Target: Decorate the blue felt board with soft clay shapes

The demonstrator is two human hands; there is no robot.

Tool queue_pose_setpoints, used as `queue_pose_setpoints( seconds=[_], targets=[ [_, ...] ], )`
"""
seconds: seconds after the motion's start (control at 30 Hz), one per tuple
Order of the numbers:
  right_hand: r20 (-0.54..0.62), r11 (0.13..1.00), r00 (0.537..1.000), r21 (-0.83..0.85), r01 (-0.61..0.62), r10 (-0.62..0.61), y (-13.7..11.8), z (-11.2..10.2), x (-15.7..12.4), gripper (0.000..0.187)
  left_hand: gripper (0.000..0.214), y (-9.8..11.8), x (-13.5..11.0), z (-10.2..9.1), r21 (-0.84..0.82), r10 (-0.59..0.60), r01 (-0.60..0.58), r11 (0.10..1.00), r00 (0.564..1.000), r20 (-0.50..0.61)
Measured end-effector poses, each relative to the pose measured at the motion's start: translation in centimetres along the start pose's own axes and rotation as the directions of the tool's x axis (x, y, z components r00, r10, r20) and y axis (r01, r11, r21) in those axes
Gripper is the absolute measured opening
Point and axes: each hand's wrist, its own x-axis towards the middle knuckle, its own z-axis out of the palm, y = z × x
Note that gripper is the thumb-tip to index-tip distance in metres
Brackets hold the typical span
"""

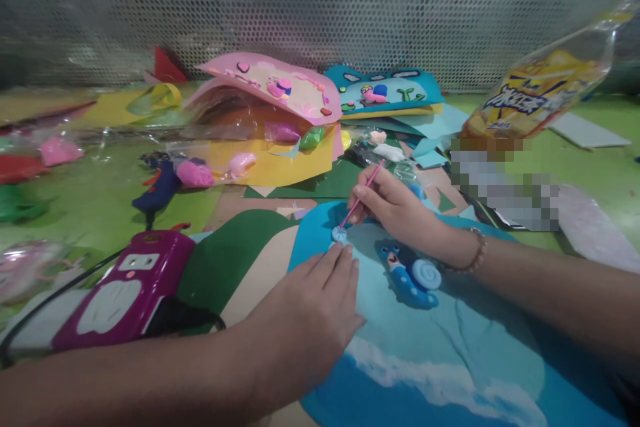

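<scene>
Perforated metal [320, 7] backs a green bench [600, 170], where a pale-blue disc [339, 234] sits near the upper edge of a blue sheet [410, 340]. The right hand [400, 207] pinches a slim pink tool [370, 181], its tip at the disc; the left hand [317, 300] lies flattened, fingers together beside the disc, gripping nothing visible. The disc looks light, soft, easily dented, best held by its rim.

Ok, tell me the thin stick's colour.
The thin stick is pink, as the head view shows.
</scene>
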Motion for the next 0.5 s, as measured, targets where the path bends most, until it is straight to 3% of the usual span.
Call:
queue_pose_setpoints(
  seconds=[0.23, 0.5],
  targets=[
    [-0.085, 0.999, 0.996, 0.038, -0.001, 0.004, 0.22, -0.12, 0.1, 0.026, 0.044, -0.02, 0.06, 0.1, 0.009, 0.01, -0.01, 1.0, 1.0, -0.004],
    [-0.05, 1.0, 0.999, 0.002, 0.017, -0.017, 0.05, -0.27, -0.16, 0.029, 0.045, -0.02, -0.02, 0.22, 0.013, 0.003, -0.003, 1.0, 1.0, 0.006]
  ],
)
